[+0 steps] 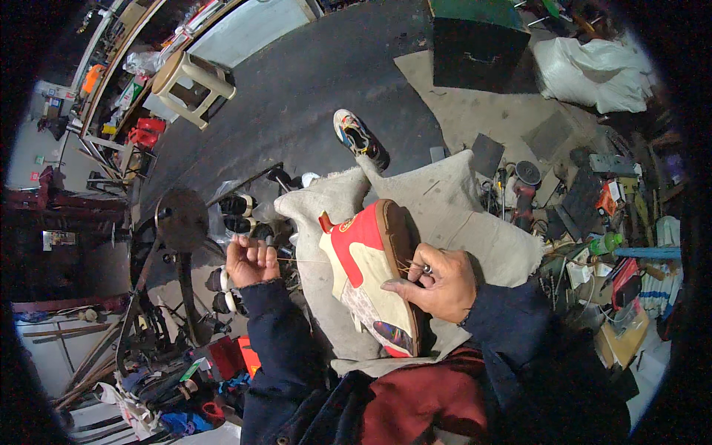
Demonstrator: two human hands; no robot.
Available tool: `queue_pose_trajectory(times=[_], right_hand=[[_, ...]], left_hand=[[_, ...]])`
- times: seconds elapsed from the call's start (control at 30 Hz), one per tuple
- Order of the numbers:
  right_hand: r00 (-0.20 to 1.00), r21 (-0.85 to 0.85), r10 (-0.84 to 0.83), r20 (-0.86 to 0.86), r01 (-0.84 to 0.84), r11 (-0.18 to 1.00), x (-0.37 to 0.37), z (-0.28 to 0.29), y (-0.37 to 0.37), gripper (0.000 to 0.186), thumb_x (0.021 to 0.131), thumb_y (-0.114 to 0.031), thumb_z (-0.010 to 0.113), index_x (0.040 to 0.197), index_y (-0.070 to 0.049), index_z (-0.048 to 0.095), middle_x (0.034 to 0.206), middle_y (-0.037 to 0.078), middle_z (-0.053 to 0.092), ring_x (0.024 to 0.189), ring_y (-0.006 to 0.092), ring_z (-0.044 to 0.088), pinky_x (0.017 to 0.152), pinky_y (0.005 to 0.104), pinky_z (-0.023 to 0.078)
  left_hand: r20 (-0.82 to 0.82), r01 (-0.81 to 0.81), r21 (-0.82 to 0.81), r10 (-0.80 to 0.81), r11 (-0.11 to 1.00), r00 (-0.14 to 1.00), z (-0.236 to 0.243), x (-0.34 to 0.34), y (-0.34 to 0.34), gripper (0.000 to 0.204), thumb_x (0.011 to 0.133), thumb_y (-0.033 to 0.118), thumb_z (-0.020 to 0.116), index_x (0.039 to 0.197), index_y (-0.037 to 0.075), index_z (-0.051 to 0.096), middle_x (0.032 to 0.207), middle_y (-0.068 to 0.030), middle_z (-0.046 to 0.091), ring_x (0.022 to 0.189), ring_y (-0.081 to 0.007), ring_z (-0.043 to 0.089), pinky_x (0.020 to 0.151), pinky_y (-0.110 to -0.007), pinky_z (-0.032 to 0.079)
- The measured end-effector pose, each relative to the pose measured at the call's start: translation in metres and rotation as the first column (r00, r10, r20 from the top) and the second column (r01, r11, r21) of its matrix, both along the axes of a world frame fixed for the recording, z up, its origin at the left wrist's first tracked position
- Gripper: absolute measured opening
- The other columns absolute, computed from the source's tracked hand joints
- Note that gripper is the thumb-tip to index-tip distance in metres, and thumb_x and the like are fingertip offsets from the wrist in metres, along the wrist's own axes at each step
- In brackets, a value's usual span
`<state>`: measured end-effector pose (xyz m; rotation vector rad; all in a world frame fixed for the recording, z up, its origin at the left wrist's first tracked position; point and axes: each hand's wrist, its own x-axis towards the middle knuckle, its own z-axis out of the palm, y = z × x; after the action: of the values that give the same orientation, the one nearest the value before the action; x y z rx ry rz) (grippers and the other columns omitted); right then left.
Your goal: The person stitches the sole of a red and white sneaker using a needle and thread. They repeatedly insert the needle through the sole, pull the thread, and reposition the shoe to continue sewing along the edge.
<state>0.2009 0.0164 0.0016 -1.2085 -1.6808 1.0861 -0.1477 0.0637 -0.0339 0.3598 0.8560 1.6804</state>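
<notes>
A cream and red sneaker (pixel 352 256) with a brown sole lies on its side on the grey cloth (pixel 467 230) over my lap. My left hand (pixel 254 259) is closed on a thin tan thread (pixel 305 261), pulled out left of the shoe, with something metallic at the fingers. My right hand (pixel 437 285) grips the sole side of the shoe, thumb pressed on it, fingers curled around a small metal piece (pixel 426 268) too small to make out. Thread shows beside those fingers too.
A black iron machine (pixel 180 222) stands at left beside several shoes (pixel 236 211). Tools (pixel 525 189) and clutter lie at right. Behind are a stool (pixel 185 81), a dark green chest (pixel 478 52) and a white sack (pixel 586 74). My shod foot (pixel 360 137) is ahead.
</notes>
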Motion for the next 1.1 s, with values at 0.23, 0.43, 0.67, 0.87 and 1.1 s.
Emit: queue_pose_trajectory(times=[0.23,0.43,0.67,0.87,1.1], right_hand=[[0.999,0.044,0.031,-0.019,-0.031,0.999,-0.002,-0.008,0.005,0.040,0.077,-0.022,0.088,0.072,-0.006,0.052,0.056,0.005,0.054,0.046,0.0114,0.050,0.043,0.0278,0.040],[0.998,0.036,0.065,-0.017,-0.064,0.997,-0.004,-0.011,0.009,0.037,0.079,-0.022,0.086,0.073,-0.006,0.053,0.055,0.010,0.056,0.044,0.0176,0.055,0.043,0.0303,0.041],[0.997,0.043,0.071,0.022,-0.071,0.997,0.005,-0.004,0.008,0.037,0.079,-0.023,0.086,0.074,-0.005,0.055,0.057,0.010,0.058,0.046,0.0171,0.057,0.043,0.0301,0.041],[0.998,-0.027,0.063,-0.010,-0.063,0.998,0.012,0.000,0.004,0.037,0.083,-0.031,0.081,0.076,-0.007,0.054,0.055,0.011,0.057,0.047,0.0259,0.061,0.045,0.0365,0.045],[0.995,-0.004,0.085,-0.057,-0.086,0.996,0.022,0.004,0.000,0.029,0.089,-0.027,0.075,0.082,-0.004,0.057,0.064,0.014,0.062,0.054,0.0282,0.065,0.051,0.0374,0.048]], left_hand=[[-0.233,-0.317,-0.358,0.245,0.879,0.941,-0.033,-0.066,0.017,0.025,0.095,0.029,0.056,0.075,0.016,0.049,0.053,0.0052,0.028,0.042,-0.0099,0.025,0.038,-0.029,0.023],[-0.409,-0.372,-0.487,0.170,0.790,0.897,-0.075,-0.091,0.012,0.028,0.097,0.034,0.053,0.075,0.017,0.050,0.062,0.0046,0.042,0.048,-0.0126,0.035,0.043,-0.032,0.029],[-0.282,-0.055,-0.423,-0.074,0.905,0.957,-0.074,-0.109,-0.004,0.028,0.098,0.037,0.051,0.078,0.018,0.053,0.060,0.0029,0.042,0.047,-0.0154,0.034,0.045,-0.034,0.031],[-0.918,-0.123,-0.381,-0.390,0.916,-0.065,-0.002,-0.063,-0.028,0.026,0.083,0.021,0.069,0.106,0.009,0.062,0.098,-0.0090,0.064,0.090,-0.0271,0.063,0.078,-0.040,0.052],[-0.521,0.100,0.118,-0.024,0.988,0.853,0.050,0.110,-0.064,0.042,0.086,-0.004,0.066,0.120,0.009,0.045,0.112,-0.0128,0.062,0.105,-0.0300,0.065,0.083,-0.040,0.055]])
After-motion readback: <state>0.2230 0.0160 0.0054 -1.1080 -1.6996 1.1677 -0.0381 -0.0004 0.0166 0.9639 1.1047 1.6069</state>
